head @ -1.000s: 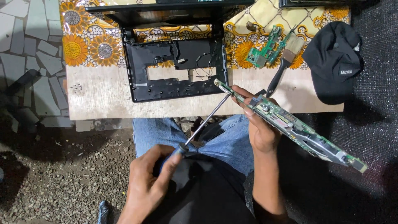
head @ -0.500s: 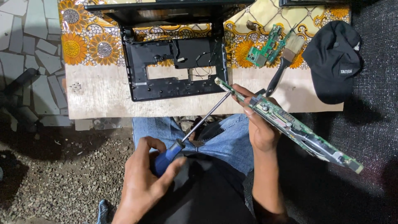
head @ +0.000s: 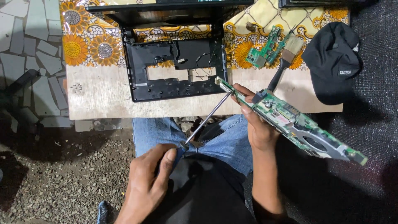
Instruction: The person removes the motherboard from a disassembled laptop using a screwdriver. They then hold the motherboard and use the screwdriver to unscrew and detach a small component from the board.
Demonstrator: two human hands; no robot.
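My left hand (head: pixel 145 182) is closed around the blue handle of a long screwdriver (head: pixel 207 118), low over my lap. The thin shaft slants up to the right, and its tip meets the near end of a green laptop circuit board (head: pixel 298 124). My right hand (head: pixel 253 120) grips that board at its left end. The board is held tilted in the air, running down to the right past the table edge.
A black, gutted laptop base (head: pixel 174 70) lies on the wooden table (head: pixel 99 99), partly on a sunflower cloth (head: pixel 83 41). A small green board (head: pixel 263 52) and a black-handled brush (head: pixel 284 58) lie to its right, and a black cap (head: pixel 333 62) beyond them. Gravel ground is at the left.
My left hand has shifted its grip on the screwdriver handle, and my fingers now cover most of the blue. The board and my right hand have barely moved.
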